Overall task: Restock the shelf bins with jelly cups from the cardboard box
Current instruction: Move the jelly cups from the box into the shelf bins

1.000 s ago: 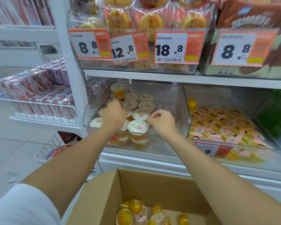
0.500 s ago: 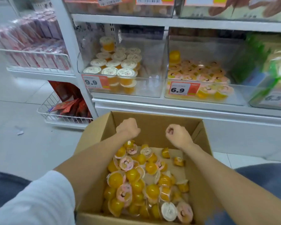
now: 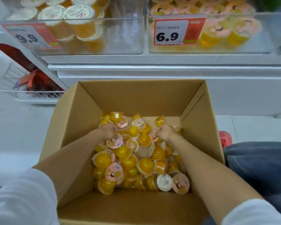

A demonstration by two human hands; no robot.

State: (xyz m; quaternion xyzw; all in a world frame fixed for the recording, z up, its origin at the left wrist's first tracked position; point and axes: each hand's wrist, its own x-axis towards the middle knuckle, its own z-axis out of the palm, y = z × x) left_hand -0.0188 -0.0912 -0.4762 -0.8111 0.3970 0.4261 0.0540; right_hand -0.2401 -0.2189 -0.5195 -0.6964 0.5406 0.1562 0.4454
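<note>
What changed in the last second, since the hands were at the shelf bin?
Both hands came down from the left bin into the box. The left hand and right hand now dig into the jelly cups, fingers curled; whether either has a grip on one is unclear. The bin's stock looks unchanged.

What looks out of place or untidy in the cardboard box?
In the cardboard box the jelly cups lie in a loose heap, many on their sides or upside down, with white-lidded and pink-lidded kinds mixed. No spill or damage shows.
</note>
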